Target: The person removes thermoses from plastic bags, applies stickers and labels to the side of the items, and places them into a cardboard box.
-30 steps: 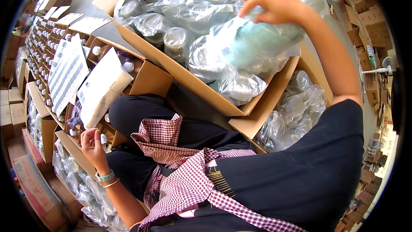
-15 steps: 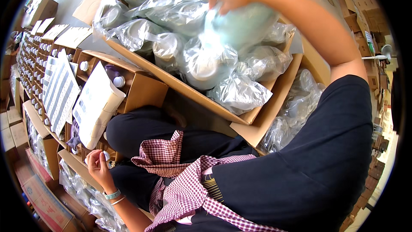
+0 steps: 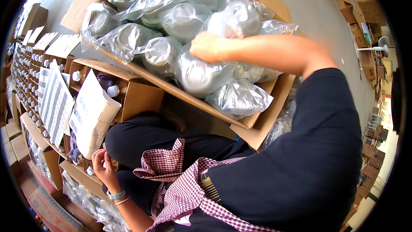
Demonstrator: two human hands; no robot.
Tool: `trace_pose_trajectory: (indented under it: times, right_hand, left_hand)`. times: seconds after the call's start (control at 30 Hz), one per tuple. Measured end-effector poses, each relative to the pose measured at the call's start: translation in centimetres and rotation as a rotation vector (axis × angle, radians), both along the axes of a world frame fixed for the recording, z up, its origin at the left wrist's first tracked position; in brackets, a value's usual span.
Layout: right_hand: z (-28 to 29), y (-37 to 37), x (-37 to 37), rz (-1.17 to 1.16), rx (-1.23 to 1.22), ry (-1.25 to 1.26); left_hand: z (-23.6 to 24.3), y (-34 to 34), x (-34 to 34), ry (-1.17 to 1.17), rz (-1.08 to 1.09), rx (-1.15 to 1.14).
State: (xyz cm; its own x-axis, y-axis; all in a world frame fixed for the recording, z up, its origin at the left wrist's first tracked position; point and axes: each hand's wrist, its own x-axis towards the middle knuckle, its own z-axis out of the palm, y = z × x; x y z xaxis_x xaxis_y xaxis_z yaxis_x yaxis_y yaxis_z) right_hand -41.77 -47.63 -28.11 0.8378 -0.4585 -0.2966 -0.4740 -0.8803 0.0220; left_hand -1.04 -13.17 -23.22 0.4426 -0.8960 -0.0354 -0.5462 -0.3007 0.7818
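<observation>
A large cardboard box (image 3: pixel 171 91) in front of me holds several clear round containers, each wrapped in a clear plastic bag. My right hand (image 3: pixel 210 47) is closed at the top of one bagged container (image 3: pixel 197 76) near the box's front side, gripping its plastic bag. Just behind that hand lies another bagged container (image 3: pixel 242 19), partly blurred. My left hand (image 3: pixel 105 171) hangs beside my knee with loosely bent fingers and nothing visible in it. It is nearest to white-capped bottles (image 3: pixel 90 170) in a carton at the left.
Cartons of white-capped bottles (image 3: pixel 30 73) run along the left, with printed sheets (image 3: pixel 56 99) on top. An open carton (image 3: pixel 143 103) stands close by my knee. More plastic-wrapped items (image 3: pixel 88 197) sit at lower left. Stacked boxes (image 3: pixel 365 4) and a fan (image 3: pixel 382 47) are at far right.
My right hand has come down and nearer from the far side of the box, onto the front bagged container. The pale greenish plastic that it held up has dropped among the containers. My left hand shifts slightly.
</observation>
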Motion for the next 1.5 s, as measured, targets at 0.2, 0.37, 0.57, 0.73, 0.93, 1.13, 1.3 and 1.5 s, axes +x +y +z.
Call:
trace_pose_trajectory:
  times: [0.2,0.37,0.57,0.73,0.93,1.13,1.3,1.5]
  right_hand:
    - [-12.5,-5.2,0.8,-0.241,0.306,-0.093]
    - [-9.5,-5.5,4.0,-0.180,0.381,0.299]
    - [9.4,-2.6,-2.6,-0.321,0.371,-0.213]
    - [12.5,-2.1,-13.1,-0.754,-0.107,-0.641]
    - [2.1,6.1,-17.3,-0.949,-0.607,-0.448]
    - [-2.8,11.4,-18.3,-1.091,-0.106,-0.511]
    - [-3.4,13.3,-15.4,-1.095,-0.348,-0.475]
    - [-0.3,12.9,-15.4,-1.130,-0.171,-0.397]
  left_hand:
    - [-0.8,0.0,-0.3,-0.012,0.000,0.031]
    - [-0.5,0.0,-0.2,-0.024,-0.005,0.079]
    - [0.1,2.5,1.6,-0.022,-0.001,0.086]
    - [-0.1,4.3,4.3,-0.013,0.068,0.078]
    - [0.5,2.6,4.1,0.030,0.018,0.017]
    - [2.2,1.2,1.1,-0.043,-0.070,0.001]
    - [1.9,2.1,2.3,-0.043,-0.099,-0.051]
    - [2.9,2.6,5.5,-0.019,-0.146,-0.075]
